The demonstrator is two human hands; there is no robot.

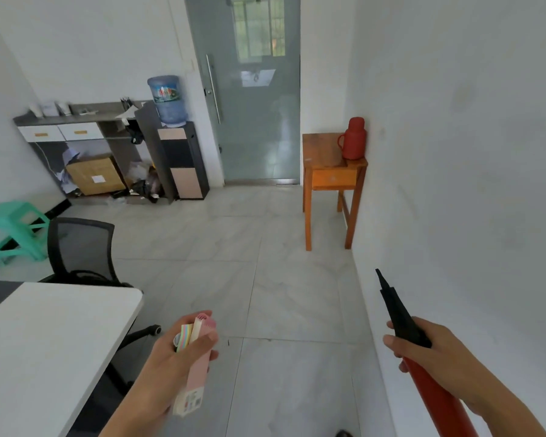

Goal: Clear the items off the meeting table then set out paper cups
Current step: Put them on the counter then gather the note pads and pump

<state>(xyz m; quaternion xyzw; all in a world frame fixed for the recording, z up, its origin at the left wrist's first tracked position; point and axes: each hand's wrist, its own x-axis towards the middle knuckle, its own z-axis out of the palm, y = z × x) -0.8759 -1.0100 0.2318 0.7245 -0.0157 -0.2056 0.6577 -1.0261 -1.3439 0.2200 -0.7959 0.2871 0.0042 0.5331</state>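
My left hand [171,357] is closed around a pink notebook [196,373] and a small pad with rainbow-coloured edges [184,337], held together over the floor just right of the white meeting table [44,335]. My right hand [429,351] grips a red hand pump with a black nozzle [397,313], its tip pointing up and away near the right wall. The visible corner of the table bears nothing. No paper cups can be made out for certain; some pale items stand on the far counter [76,116].
A black mesh office chair [79,247] stands at the table's far end, with a green plastic stool [10,225] beyond. A wooden side table [331,175] carries a red thermos [353,138] by the right wall. A water dispenser [180,152] and frosted glass door [252,89] lie ahead across open tiled floor.
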